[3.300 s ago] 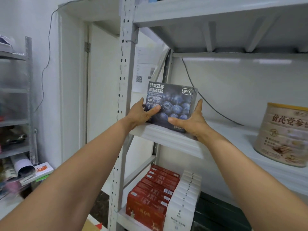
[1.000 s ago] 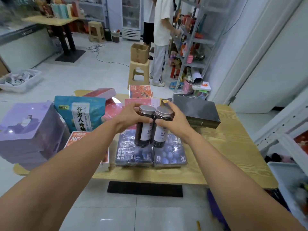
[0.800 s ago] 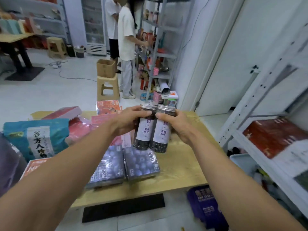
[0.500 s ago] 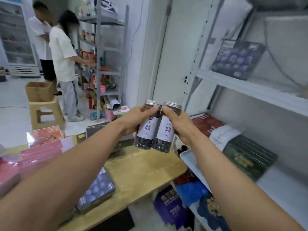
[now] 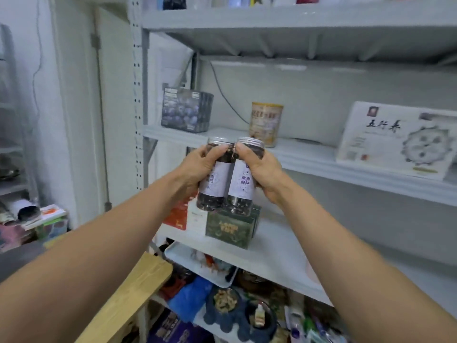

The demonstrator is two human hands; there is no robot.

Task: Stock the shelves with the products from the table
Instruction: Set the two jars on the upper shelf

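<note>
Jars, a left jar [image 5: 214,180] and a right jar [image 5: 243,184]: where are they?

— Centre of the frame, in the air and touching side by side. Their silver lids are level with the front rim of the middle shelf [image 5: 321,160]. Their bases overlap the green box [image 5: 232,226] on the shelf below, but neither jar rests on anything.

— And the hands?

— The left hand [image 5: 197,167] wraps the left jar, fingers curled round its side and thumb across the front near the lid. The right hand [image 5: 262,169] holds the right jar the same way. The two thumbs nearly meet between the lids.

— Which way do the jars point?

— Lids up and long axis close to upright, tops leaning a little toward the right of the frame. The pale labels face the camera.

— How far along is the stocking?

— I'd say partway. The middle shelf carries a blueberry box [image 5: 185,110] at the upper left, a gold-lidded tin [image 5: 265,123] just above the jars, and a white flat box [image 5: 395,139] at the right. These jars are not yet set down. The open stretch between tin and white box looks a likely spot.

— What's left?

— I can't tell. Only a corner of the table [image 5: 138,288] shows at the lower left.
</note>
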